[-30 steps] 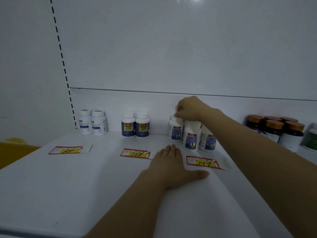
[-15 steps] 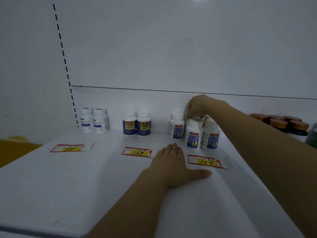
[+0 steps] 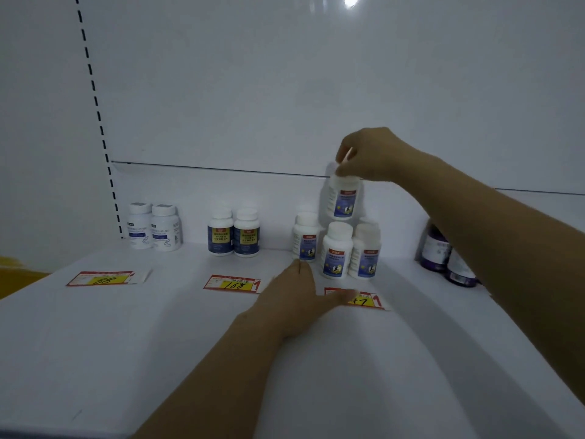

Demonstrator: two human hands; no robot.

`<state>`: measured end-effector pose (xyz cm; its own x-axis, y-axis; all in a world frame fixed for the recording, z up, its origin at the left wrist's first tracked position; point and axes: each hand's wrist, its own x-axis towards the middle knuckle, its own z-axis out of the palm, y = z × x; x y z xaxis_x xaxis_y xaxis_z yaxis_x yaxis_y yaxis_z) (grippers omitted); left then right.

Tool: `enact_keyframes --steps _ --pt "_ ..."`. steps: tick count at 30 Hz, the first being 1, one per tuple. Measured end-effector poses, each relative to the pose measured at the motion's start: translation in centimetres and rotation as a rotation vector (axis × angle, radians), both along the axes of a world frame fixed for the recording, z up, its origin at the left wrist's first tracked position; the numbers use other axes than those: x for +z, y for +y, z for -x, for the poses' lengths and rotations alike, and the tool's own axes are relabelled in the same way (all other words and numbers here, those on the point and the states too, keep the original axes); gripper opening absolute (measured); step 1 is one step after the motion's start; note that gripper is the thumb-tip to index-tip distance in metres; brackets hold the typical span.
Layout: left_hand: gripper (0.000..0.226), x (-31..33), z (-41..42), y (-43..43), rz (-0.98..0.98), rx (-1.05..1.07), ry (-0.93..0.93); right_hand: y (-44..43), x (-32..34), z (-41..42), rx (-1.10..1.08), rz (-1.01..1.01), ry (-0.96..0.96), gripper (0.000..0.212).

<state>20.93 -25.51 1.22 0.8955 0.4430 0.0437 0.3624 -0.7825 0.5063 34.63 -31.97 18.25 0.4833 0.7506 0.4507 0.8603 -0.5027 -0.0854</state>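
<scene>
Light is dim and bluish, and a lamp shows as a glare spot (image 3: 350, 0) at the top edge of the back panel (image 3: 285, 90). Soft, broad shadows lie on the shelf (image 3: 95, 343) toward its right edge. The wide lens bows the shelf's edges, and the raised bottle (image 3: 343, 199) is slightly blurred

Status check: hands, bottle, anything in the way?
Right hand grips white bottle by cap, clear of shelf. Left hand flat on shelf. Matching bottles directly below.
</scene>
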Motion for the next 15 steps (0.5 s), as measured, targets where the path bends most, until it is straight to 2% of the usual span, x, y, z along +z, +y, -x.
enact_keyframes --steps 3,7,12,15 --pt "0.099 0.6 0.0 -0.1 0.065 0.003 -0.178 -1.7 0.9 1.1 0.037 -0.042 0.060 0.024" --pt "0.073 1.1 0.0 -0.1 0.184 -0.058 -0.377 -3.6 -0.2 2.4 0.093 -0.056 0.186 0.021" --pt "0.043 1.5 -0.3 0.2 0.272 -0.060 -0.413 -4.2 -4.0 2.7 0.079 -0.095 0.290 0.028" --pt "0.037 1.3 -0.4 0.2 0.269 -0.071 -0.386 -4.5 -6.1 2.5 0.090 -0.197 0.394 0.034"
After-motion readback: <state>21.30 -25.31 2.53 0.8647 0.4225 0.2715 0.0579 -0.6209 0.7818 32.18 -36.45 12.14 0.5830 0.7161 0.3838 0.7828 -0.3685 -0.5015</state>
